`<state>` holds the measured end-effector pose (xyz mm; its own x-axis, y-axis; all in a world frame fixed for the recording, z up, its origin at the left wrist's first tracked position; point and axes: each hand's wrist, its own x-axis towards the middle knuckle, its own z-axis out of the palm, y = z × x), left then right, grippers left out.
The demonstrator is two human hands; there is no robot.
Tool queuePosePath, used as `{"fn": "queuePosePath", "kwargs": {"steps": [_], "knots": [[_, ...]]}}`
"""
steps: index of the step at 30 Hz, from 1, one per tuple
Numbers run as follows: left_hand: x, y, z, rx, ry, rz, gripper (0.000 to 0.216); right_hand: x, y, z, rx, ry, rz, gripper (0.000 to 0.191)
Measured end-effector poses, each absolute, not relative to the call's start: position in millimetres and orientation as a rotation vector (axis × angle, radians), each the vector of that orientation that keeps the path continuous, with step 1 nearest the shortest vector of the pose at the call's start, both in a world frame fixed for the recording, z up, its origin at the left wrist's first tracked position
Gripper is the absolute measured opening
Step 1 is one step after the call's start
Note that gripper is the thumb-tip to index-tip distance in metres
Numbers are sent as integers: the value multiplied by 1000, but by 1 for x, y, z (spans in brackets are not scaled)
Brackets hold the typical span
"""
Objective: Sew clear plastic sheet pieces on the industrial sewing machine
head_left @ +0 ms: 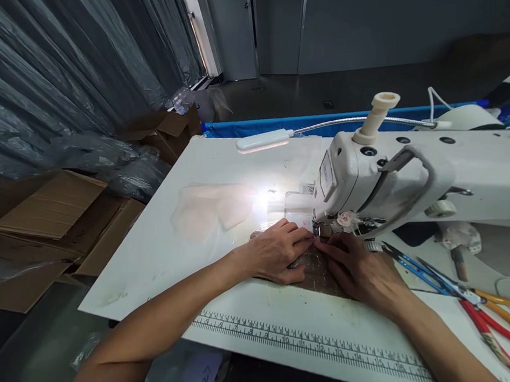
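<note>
A white sewing machine (414, 167) stands on a white table (155, 248). Under its needle lies a small dark patterned piece of fabric (319, 277). My left hand (277, 252) lies flat on the fabric's left side, fingers stretched toward the presser foot (322, 229). My right hand (358, 271) rests on the fabric's right side, fingers extended and pressed down just in front of the foot. Both hands touch the fabric close to the needle.
A gooseneck lamp (262, 140) lights the table. Pale fabric pieces (210, 208) lie left of the machine. Blue snips (411, 263) and red and yellow handled scissors (490, 321) lie at the right. A printed ruler (314, 343) runs along the table's front edge. Cardboard boxes (56, 218) sit at the left.
</note>
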<state>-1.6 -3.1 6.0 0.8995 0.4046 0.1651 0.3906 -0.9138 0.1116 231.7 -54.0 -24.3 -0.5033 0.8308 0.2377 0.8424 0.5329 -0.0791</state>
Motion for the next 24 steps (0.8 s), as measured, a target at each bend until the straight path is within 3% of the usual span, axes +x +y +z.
{"fn": "queuePosePath", "kwargs": {"steps": [12,24], "knots": [[-1,2,10,3002,657,200,50,237,-55,-19,-1479,-2212,321,36],[0,8,7,3034,700,215,52,238,-50,-8,-1642,-1975,504,30]]}}
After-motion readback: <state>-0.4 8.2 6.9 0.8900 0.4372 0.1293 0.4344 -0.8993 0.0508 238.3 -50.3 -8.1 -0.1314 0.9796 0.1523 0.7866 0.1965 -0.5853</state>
